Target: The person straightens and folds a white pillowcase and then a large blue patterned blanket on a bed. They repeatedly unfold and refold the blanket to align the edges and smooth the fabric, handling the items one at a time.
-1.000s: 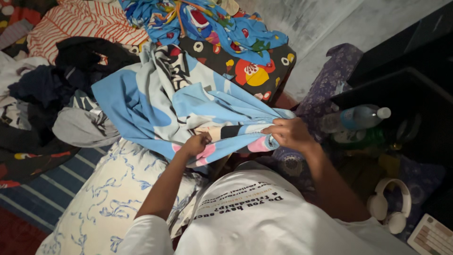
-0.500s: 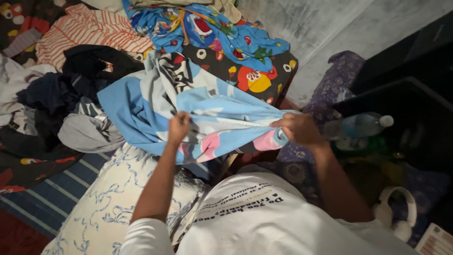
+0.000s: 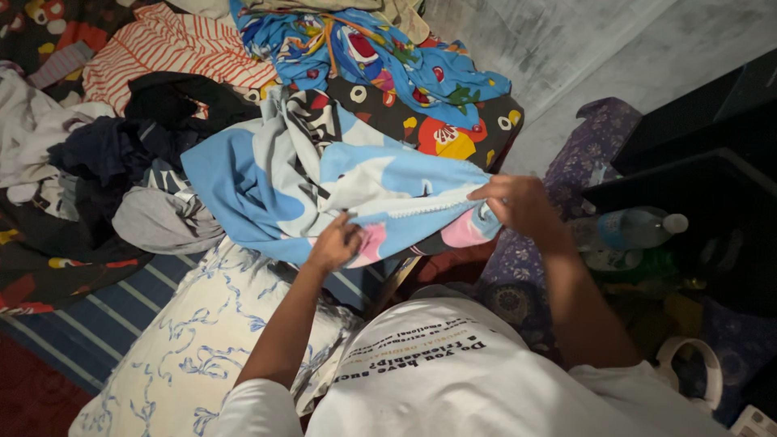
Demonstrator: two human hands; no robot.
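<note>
Head view: both hands, left (image 3: 333, 243) and right (image 3: 518, 202), closed gripping blue patterned cloth (image 3: 356, 190); capped bottle (image 3: 635, 229) nearby.

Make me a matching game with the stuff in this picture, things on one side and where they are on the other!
Things:
1. blue cartoon-print cloth
2. plastic water bottle
3. red-and-white striped cloth
4. white headphones

Places:
A. top left of the pile
B. bottom right, by the person's shoulder
C. gripped by the left hand and right hand
D. lying right of the right wrist

Pairs: 1-C, 2-D, 3-A, 4-B
</note>
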